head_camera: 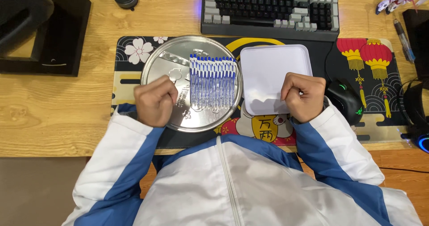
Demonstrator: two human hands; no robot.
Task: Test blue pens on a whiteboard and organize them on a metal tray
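Our left hand [155,101] rests fisted on the round silver metal tray [161,67], beside its row of blue-capped clear pens [212,81]; a nudge could scatter them (right hand [304,96] fisted, apparently empty, on the white square tray [272,60]).

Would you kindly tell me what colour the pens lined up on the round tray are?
Clear barrels with blue caps, seen in the head view: pens.
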